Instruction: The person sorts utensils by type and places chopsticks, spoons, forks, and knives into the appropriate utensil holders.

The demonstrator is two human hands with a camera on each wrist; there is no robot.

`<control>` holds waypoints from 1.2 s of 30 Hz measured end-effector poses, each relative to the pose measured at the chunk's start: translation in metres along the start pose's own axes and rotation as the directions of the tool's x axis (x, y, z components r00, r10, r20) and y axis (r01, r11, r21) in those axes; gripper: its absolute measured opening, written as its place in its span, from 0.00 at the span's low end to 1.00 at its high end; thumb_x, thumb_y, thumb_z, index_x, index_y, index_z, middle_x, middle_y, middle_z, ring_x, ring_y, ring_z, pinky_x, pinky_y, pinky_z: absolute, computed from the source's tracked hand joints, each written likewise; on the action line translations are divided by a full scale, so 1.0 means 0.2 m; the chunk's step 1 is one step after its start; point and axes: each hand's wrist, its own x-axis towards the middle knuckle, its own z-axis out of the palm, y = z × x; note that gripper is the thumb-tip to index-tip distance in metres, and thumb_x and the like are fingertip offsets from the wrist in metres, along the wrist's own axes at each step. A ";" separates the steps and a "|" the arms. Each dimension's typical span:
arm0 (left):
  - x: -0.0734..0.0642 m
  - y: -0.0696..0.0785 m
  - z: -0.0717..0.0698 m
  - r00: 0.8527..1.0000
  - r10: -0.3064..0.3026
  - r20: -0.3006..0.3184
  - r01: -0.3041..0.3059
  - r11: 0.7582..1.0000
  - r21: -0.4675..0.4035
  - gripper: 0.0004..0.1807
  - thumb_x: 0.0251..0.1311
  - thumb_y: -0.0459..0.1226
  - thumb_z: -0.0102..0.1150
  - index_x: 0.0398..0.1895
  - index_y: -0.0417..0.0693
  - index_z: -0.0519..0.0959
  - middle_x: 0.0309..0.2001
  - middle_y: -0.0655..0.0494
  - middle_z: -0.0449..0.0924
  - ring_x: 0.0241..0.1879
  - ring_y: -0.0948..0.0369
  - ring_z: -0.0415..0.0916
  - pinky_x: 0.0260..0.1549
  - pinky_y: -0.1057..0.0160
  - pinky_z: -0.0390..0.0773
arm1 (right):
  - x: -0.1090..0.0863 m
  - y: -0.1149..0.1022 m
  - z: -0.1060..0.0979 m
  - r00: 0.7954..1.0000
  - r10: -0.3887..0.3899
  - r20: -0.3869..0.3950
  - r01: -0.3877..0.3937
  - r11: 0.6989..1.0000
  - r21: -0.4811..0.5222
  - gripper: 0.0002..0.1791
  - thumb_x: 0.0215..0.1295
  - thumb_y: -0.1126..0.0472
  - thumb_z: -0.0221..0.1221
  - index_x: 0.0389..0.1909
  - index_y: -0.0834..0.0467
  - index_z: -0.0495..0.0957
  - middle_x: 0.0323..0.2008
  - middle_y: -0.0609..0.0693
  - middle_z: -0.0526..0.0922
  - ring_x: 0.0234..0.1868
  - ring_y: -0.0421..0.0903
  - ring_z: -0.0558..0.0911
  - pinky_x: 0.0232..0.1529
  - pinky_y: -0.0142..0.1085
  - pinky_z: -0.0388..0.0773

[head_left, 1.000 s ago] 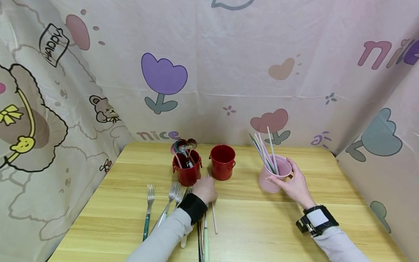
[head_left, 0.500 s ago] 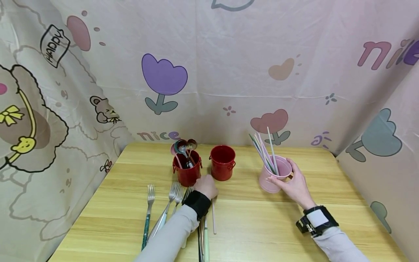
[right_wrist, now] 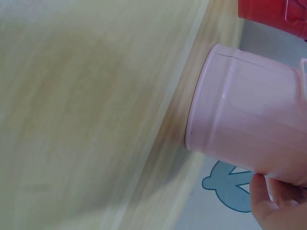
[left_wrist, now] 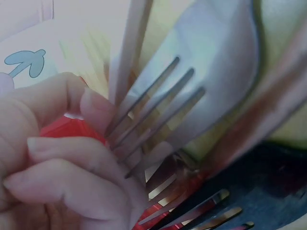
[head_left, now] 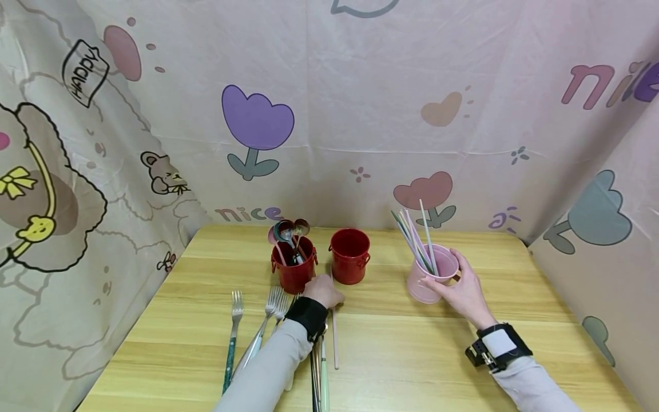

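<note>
In the head view, the left hand was just front-left of the middle bucket, its fingers curled, pinching a pale pink stick. Right of the middle bucket, the right hand, thumb and fingers parted, gripped the pink bucket. The left wrist view showed a silver fork close by the curled fingers; the right wrist view, fingers against the pink bucket's side.
</note>
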 end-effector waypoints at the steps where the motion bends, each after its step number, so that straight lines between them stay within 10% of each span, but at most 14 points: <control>1: 0.00 0.00 0.00 1.000 0.000 0.003 0.000 1.000 -0.005 0.18 0.53 0.45 0.71 0.17 0.47 0.75 0.22 0.52 0.76 0.25 0.54 0.74 0.25 0.62 0.72 | 0.00 0.00 0.00 1.000 -0.001 0.000 0.001 1.000 -0.001 0.57 0.53 0.56 0.76 0.75 0.69 0.52 0.70 0.74 0.64 0.67 0.69 0.70 0.64 0.64 0.70; 13: -0.05 -0.05 -0.06 0.996 0.063 -0.060 -0.073 0.978 -0.196 0.17 0.58 0.42 0.62 0.13 0.48 0.76 0.14 0.56 0.76 0.20 0.58 0.74 0.22 0.65 0.68 | 0.00 0.00 0.00 1.000 -0.008 -0.005 0.008 1.000 0.001 0.56 0.52 0.56 0.76 0.75 0.69 0.52 0.69 0.74 0.64 0.66 0.70 0.70 0.64 0.65 0.70; 24: -0.11 -0.04 -0.13 0.978 0.146 -0.148 -0.196 0.885 -0.422 0.08 0.63 0.38 0.59 0.30 0.44 0.81 0.19 0.54 0.82 0.15 0.64 0.77 0.20 0.66 0.77 | -0.01 0.00 0.00 1.000 0.002 0.002 -0.002 1.000 0.018 0.57 0.52 0.56 0.76 0.76 0.68 0.52 0.70 0.73 0.63 0.67 0.69 0.70 0.64 0.65 0.70; 31: -0.12 -0.03 -0.16 0.941 0.204 -0.271 -0.305 0.858 -0.413 0.07 0.65 0.39 0.59 0.36 0.44 0.80 0.23 0.53 0.84 0.18 0.64 0.78 0.23 0.65 0.76 | -0.01 0.00 0.00 1.000 0.003 0.000 -0.003 1.000 0.011 0.57 0.52 0.56 0.76 0.76 0.68 0.52 0.71 0.73 0.63 0.67 0.69 0.70 0.64 0.64 0.70; 36: -0.12 0.00 -0.18 0.885 0.262 -0.386 -0.418 0.812 -0.407 0.06 0.66 0.38 0.60 0.38 0.45 0.80 0.30 0.51 0.88 0.28 0.60 0.82 0.33 0.62 0.81 | 0.00 0.00 0.01 1.000 -0.002 -0.004 0.002 1.000 0.008 0.57 0.52 0.56 0.76 0.75 0.69 0.53 0.70 0.73 0.64 0.67 0.69 0.70 0.64 0.64 0.70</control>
